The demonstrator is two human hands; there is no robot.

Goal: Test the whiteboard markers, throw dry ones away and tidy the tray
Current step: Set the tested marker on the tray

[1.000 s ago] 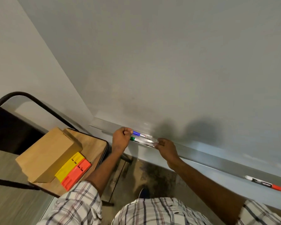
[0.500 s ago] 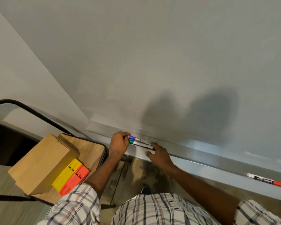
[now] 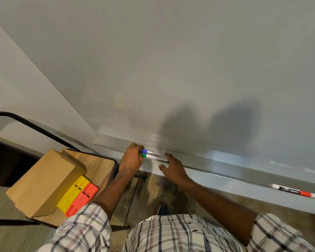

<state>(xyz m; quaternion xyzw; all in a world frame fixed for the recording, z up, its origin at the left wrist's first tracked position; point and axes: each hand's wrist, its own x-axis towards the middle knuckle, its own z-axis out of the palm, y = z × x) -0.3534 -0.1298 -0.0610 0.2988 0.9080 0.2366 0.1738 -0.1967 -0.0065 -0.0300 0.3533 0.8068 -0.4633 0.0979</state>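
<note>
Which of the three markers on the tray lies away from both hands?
The red-banded marker, far right. The blue-capped marker and green-capped marker lie together between the left hand and right hand.

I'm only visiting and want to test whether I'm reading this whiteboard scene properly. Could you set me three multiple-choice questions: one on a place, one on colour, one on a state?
1. Where is the red-banded marker?
A) on a chair
B) on the whiteboard tray, far to the right
C) on the floor

2. What colours are the caps of the two markers lying side by side?
A) red and black
B) yellow and orange
C) blue and green

3. How is the right hand?
A) fingers extended, at the two markers' ends
B) clenched, empty
C) lifting a marker

Answers:
1 B, it lies on the tray's ledge.
2 C, one blue and one green cap show beside the left hand.
3 A, its fingers are spread and grip nothing.
</note>
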